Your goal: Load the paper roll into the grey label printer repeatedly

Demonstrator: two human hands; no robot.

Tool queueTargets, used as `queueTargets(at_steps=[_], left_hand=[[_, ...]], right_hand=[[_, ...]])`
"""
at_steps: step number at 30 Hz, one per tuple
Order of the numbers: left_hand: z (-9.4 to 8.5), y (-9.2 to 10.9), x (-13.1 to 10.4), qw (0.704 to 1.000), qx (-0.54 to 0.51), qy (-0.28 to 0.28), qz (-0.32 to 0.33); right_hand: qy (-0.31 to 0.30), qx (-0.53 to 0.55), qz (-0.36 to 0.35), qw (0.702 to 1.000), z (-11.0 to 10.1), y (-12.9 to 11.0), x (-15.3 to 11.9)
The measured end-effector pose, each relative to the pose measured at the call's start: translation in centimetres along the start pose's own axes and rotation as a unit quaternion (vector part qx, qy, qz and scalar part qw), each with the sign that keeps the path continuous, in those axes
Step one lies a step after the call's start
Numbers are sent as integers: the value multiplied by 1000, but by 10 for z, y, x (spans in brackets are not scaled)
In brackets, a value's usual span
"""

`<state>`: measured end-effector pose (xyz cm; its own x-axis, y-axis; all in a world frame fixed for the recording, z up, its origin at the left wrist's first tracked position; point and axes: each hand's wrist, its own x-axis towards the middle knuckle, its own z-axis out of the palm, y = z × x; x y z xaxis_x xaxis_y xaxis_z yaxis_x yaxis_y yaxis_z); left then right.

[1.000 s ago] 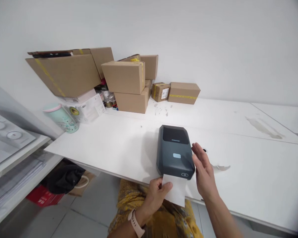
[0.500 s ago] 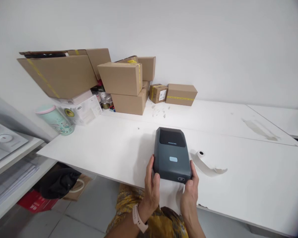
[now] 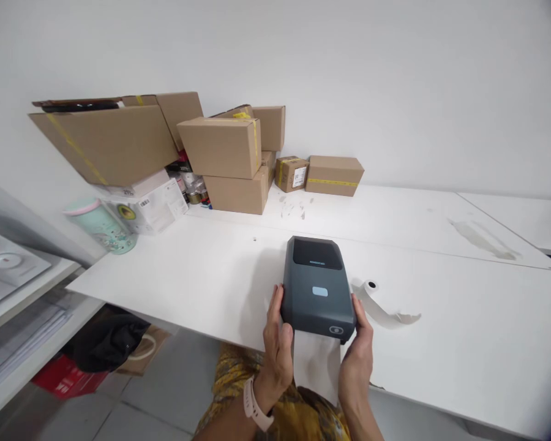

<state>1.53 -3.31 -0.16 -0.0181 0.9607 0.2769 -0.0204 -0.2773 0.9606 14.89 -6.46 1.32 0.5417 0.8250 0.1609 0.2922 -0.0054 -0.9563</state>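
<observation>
hands [image 3: 319,349] flanking printer [image 3: 318,288], palms inward

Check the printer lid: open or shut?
Shut. The lid of the printer lies flat, and white paper hangs from its front slot.

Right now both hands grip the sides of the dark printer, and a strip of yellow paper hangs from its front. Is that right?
Nearly. The head view shows the left hand and right hand on the sides of the printer, but the paper hanging from its front is white, not yellow.
</observation>
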Motion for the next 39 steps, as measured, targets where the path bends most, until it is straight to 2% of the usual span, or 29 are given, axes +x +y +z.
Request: queueTargets(at_steps=[3, 6, 7, 9, 12, 14, 16, 21, 23, 25, 28, 29, 30, 31, 32, 34, 35, 37, 39], left_hand=[[-1, 15, 23, 999, -36, -19, 30], [0, 29, 59, 996, -70, -27, 57], [1, 31, 72, 995, -78, -21, 57], [2, 27, 95, 997, -77, 1, 13], [2, 9, 116, 993, -36, -39, -106], [1, -4, 121, 984, -42, -85, -153], [1, -14, 121, 979, -59, -112, -160], [0, -20, 121, 980, -49, -112, -159], [0, -18, 121, 981, -42, -117, -146], [-1, -14, 120, 984, -14, -116, -132], [-2, -5, 117, 982, 125, -85, -115], [-1, -1, 116, 973, 189, -76, -110], [-1, 3, 115, 960, 251, -74, -103], [-1, 7, 115, 945, 302, -81, -95], [0, 11, 116, 931, 342, -94, -86], [2, 18, 117, 907, 397, -124, -67], [2, 20, 118, 897, 417, -135, -59], [4, 24, 119, 879, 450, -147, -54], [4, 26, 118, 872, 465, -143, -59]], right_hand=[[-6, 21, -66, 998, -5, -10, 24], [-24, 23, -156, 987, -9, -30, 67], [-25, 20, -182, 983, -8, -38, 83], [-19, 6, -219, 976, -5, -57, 115], [-8, -11, -232, 973, 3, -83, 155], [-16, -23, -233, 972, 10, -96, 177], [-23, -38, -223, 974, 16, -104, 198], [-14, -73, -173, 982, 34, -112, 243], [-19, -79, -163, 983, 36, -112, 249], [-8, -84, -200, 976, 33, -111, 241], [74, -79, -293, 950, 21, -100, 209], [77, -86, -309, 944, 18, -94, 196], [43, -105, -314, 943, 15, -87, 185], [-31, -137, -308, 941, 14, -80, 176], [-132, -181, -296, 929, 14, -73, 170], [-338, -277, -258, 862, 19, -61, 166], [-404, -316, -238, 825, 23, -58, 169], [-469, -362, -211, 777, 33, -56, 178], [-493, -373, -196, 762, 43, -61, 187]])
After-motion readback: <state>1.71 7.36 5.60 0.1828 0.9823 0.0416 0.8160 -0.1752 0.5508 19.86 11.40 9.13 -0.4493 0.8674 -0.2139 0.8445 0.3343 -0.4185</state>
